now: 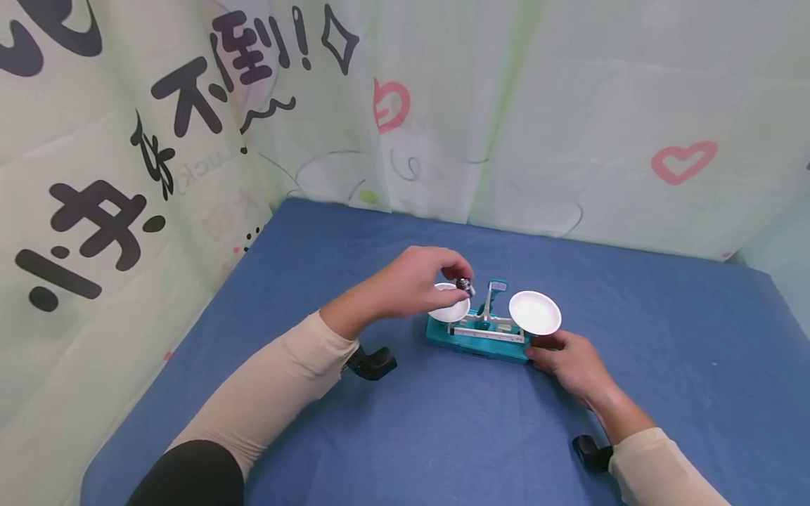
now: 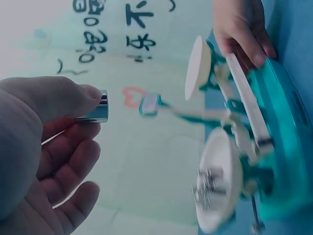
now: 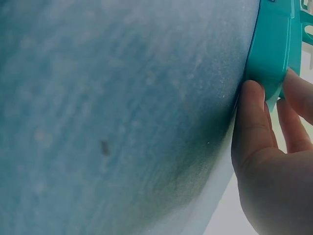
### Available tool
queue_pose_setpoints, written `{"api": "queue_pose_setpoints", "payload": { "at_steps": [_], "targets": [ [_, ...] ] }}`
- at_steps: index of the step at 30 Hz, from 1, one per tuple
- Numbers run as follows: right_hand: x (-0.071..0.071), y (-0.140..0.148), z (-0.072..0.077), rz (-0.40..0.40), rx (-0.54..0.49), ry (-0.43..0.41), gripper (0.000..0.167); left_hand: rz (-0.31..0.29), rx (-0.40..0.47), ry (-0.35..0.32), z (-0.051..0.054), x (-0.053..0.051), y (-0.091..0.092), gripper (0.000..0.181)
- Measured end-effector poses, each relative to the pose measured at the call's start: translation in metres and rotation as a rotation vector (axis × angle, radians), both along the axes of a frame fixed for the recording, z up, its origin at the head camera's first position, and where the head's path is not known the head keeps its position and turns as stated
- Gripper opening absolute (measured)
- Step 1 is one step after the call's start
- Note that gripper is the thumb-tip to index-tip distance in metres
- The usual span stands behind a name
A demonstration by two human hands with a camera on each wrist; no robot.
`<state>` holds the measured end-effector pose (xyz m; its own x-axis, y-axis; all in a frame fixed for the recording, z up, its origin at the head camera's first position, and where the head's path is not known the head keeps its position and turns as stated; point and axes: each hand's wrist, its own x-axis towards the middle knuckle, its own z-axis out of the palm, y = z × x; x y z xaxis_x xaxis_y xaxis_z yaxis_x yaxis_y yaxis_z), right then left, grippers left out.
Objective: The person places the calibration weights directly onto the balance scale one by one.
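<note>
A small teal balance scale (image 1: 473,345) with two white pans stands on the blue-covered table. Several small metal weights (image 2: 209,188), blurred, lie in its left pan (image 2: 234,191). My left hand (image 1: 411,282) is raised over that pan and pinches a shiny metal cylindrical weight (image 2: 101,108) between thumb and index finger; its other fingers are loosely bent. At the opposite end, my right hand (image 1: 572,365) grips the corner of the teal base (image 3: 269,54) with thumb and fingertips. The right pan (image 1: 535,313) shows no weights.
Blue cloth (image 1: 443,436) covers the table around the scale. A pale printed curtain (image 1: 569,126) with dark lettering and pink hearts hangs behind and to the left. Black straps with camera mounts (image 1: 373,363) sit at both wrists.
</note>
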<state>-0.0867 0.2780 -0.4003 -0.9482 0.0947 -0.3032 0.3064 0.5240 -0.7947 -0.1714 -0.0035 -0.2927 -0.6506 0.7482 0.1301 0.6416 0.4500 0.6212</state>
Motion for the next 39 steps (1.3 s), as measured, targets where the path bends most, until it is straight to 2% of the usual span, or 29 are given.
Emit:
{"api": "queue_pose_setpoints", "payload": {
  "at_steps": [3, 11, 14, 17, 27, 35, 39],
  "targets": [
    [0.001, 0.0, 0.0, -0.004, -0.003, -0.008, 0.046, -0.044, -0.024, 0.011, 0.003, -0.002, 0.02, 0.022],
    [0.004, 0.005, 0.001, 0.025, 0.004, 0.002, 0.05, -0.09, -0.178, 0.16, 0.007, -0.006, 0.066, 0.023],
    [0.005, 0.006, 0.001, 0.027, 0.012, 0.008, 0.049, -0.107, -0.216, 0.215, 0.005, -0.007, 0.08, 0.022],
    [0.005, 0.006, 0.0, 0.029, 0.02, 0.017, 0.048, -0.119, -0.258, 0.24, 0.002, -0.01, 0.091, 0.021],
    [0.004, 0.006, -0.001, 0.048, 0.032, 0.035, 0.047, -0.124, -0.41, 0.265, 0.0, -0.01, 0.115, 0.02],
    [0.004, 0.002, 0.0, 0.041, 0.03, 0.039, 0.045, -0.146, -0.479, 0.289, -0.003, -0.008, 0.124, 0.013],
    [0.004, 0.002, 0.0, 0.037, 0.012, 0.039, 0.046, -0.135, -0.526, 0.299, -0.004, -0.007, 0.126, 0.012]
  ]
}}
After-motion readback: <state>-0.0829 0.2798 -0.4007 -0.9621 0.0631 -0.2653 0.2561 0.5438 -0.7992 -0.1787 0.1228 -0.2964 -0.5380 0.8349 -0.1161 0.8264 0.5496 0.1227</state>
